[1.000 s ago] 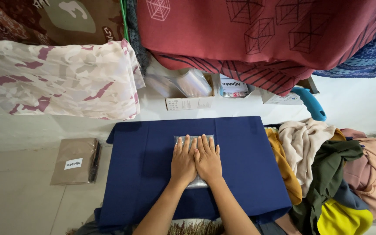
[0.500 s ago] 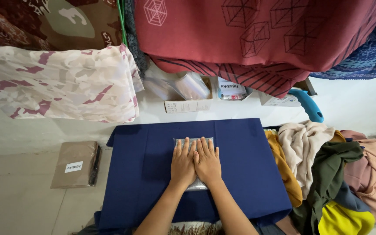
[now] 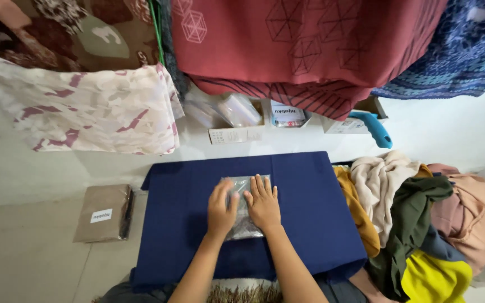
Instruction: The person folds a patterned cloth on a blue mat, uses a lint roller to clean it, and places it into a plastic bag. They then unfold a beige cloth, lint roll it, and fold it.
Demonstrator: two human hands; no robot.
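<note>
My fingers (image 3: pixel 260 188) lie flat and close together, pressing down and gripping nothing. My left hand (image 3: pixel 222 207) and right hand (image 3: pixel 263 205) rest side by side, palms down, on a clear plastic packet (image 3: pixel 242 224). The packet lies in the middle of a navy blue cloth (image 3: pixel 304 207) spread before me. A heap of folded garments (image 3: pixel 416 219) sits to the right, a brown parcel (image 3: pixel 103 212) to the left.

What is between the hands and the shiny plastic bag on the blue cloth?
Nothing that shows. The left hand and the right hand both lie flat, palms down, right on the clear plastic bag, which lies on the navy cloth. The hands hide the part of the bag beneath them.
</note>
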